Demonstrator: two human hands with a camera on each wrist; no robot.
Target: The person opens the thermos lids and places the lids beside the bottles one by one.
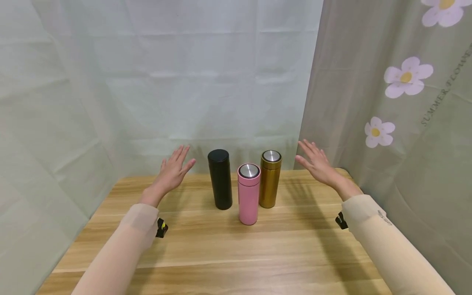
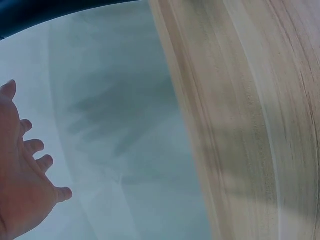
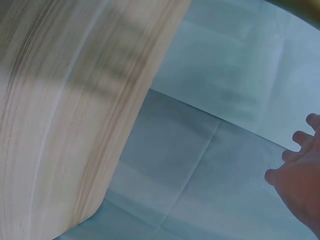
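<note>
Three thermos flasks stand upright on the wooden table in the head view. The black flask (image 1: pixel 220 180) is on the left, the pink flask (image 1: pixel 248 200) is nearest in the middle, and the gold flask (image 1: pixel 270 180) stands behind it on the right. My left hand (image 1: pixel 171 172) is raised to the left of the black flask, fingers extended, touching nothing. To the right of the gold one, my right hand (image 1: pixel 318 164) is likewise held up with its fingers spread and holds nothing. Each wrist view shows its own hand, left (image 2: pixel 22 175) and right (image 3: pixel 300 175), against the curtain.
The wooden table (image 1: pixel 221 262) has its back edge against a pale curtain (image 1: pixel 206 82). At the right hangs a grey-green curtain (image 1: pixel 343 102) printed with flowers and lettering. In the left wrist view a dark rounded shape (image 2: pixel 50 12) crosses the top corner.
</note>
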